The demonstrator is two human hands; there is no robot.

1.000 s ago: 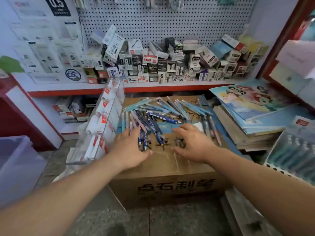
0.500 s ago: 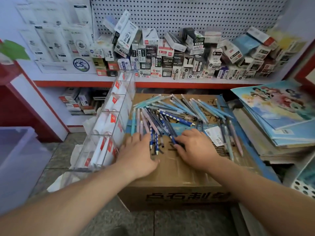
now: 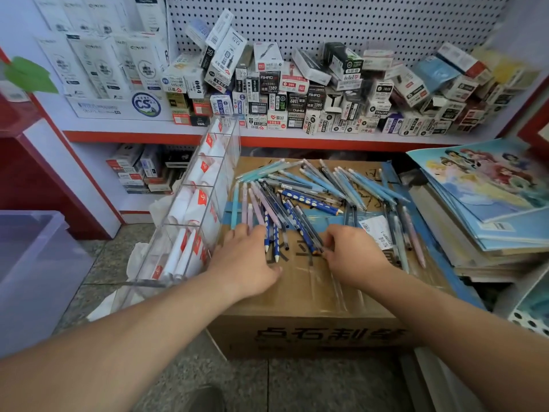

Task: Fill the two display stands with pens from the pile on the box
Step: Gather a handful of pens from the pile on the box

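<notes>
Hands have crept onto the pens (image 3: 309,200) on the box (image 3: 312,295): left hand (image 3: 246,263) flat, fingers wide, on their near ends; right hand (image 3: 353,254) pinching dark blue ones. None is lifted yet. Further left, the clear display stand (image 3: 205,185) waits.

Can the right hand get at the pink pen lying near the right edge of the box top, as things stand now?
Probably yes. The pink pen lies uncovered on the box, just to the right of the right hand; only a few greyish pens lie flat between them.
</notes>
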